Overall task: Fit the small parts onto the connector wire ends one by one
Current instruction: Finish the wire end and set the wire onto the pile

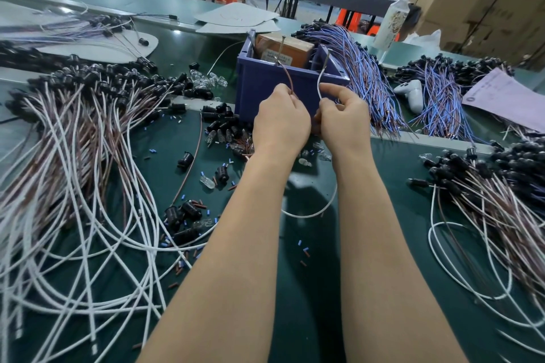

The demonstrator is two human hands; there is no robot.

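Observation:
My left hand [281, 119] pinches a thin brown wire [287, 76] that rises toward the blue bin. My right hand [343, 116] pinches a white wire [320, 79] whose bare end points up; its slack loops down onto the mat [309, 214]. The two hands sit side by side above the green mat [309, 289]. Loose black sockets [185, 159], small clear bulbs [208, 183] and tiny blue and red sleeves [303, 250] lie scattered on the mat. Whatever sits between my fingers is hidden.
A blue bin [265, 88] with an orange box stands just behind my hands. White-and-brown wire bundles [73, 186] fill the left, more lie at right [486, 215]. Purple harnesses [362, 74], a white game controller [411, 94] and a pink paper [507, 97] lie behind.

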